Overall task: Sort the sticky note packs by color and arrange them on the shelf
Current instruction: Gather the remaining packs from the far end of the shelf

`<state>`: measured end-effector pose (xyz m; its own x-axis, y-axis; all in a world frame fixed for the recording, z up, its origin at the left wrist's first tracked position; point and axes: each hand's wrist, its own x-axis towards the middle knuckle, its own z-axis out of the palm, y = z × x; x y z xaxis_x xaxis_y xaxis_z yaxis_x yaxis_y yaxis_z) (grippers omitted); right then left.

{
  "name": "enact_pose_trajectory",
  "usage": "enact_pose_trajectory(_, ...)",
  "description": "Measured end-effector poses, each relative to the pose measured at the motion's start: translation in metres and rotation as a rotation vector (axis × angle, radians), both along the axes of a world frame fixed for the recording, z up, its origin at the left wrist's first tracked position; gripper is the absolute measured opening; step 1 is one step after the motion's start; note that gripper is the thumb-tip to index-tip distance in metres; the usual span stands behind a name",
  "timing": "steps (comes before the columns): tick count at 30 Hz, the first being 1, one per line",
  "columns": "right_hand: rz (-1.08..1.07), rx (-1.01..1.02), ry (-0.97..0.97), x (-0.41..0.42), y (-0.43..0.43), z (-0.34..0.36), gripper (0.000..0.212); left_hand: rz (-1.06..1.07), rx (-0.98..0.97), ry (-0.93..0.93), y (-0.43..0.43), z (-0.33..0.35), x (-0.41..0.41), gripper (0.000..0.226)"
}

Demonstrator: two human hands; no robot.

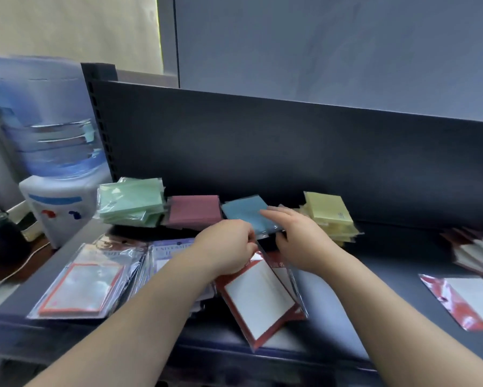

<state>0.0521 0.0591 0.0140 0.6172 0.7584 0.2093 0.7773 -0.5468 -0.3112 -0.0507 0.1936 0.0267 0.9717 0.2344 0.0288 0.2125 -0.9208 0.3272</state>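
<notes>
Along the back of the dark shelf (374,263) sit a green stack of sticky note packs (131,202), a dark pink stack (194,212), a blue pack (243,212) and a yellow stack (328,212). My right hand (301,237) lies over the blue pack's right side, fingers on top and thumb at its front edge, pinching it. My left hand (229,248) is curled, gripping the plastic top edge of a red-bordered white pad pack (258,300) that lies tilted at the shelf front.
Several wrapped pads (84,286) lie at the front left, one with blue print (169,248). Another red-bordered pack (463,300) and a pile of packs (477,252) sit at the right. A water dispenser (56,174) stands left of the shelf.
</notes>
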Motion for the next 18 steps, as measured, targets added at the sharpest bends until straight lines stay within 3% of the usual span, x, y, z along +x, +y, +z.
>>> enact_pose_trajectory(4, -0.073, 0.134, -0.015, -0.007, -0.032, 0.004, 0.053, -0.064, 0.123, 0.027, -0.019, -0.003, 0.016, 0.024)
enact_pose_trajectory(7, -0.122, 0.176, -0.026, -0.013, -0.062, 0.006, 0.048, -0.055, 0.201, -0.069, -0.038, -0.001, 0.018, 0.035)
enact_pose_trajectory(10, -0.184, 0.207, -0.033, -0.015, -0.092, 0.005, 0.043, -0.089, 0.175, -0.194, -0.061, 0.005, 0.019, 0.037)
enact_pose_trajectory(18, -0.274, 0.24, 0.018, -0.004, -0.185, 0.003, 0.041, -0.212, 0.14, -0.146, -0.147, -0.002, 0.044, 0.046)
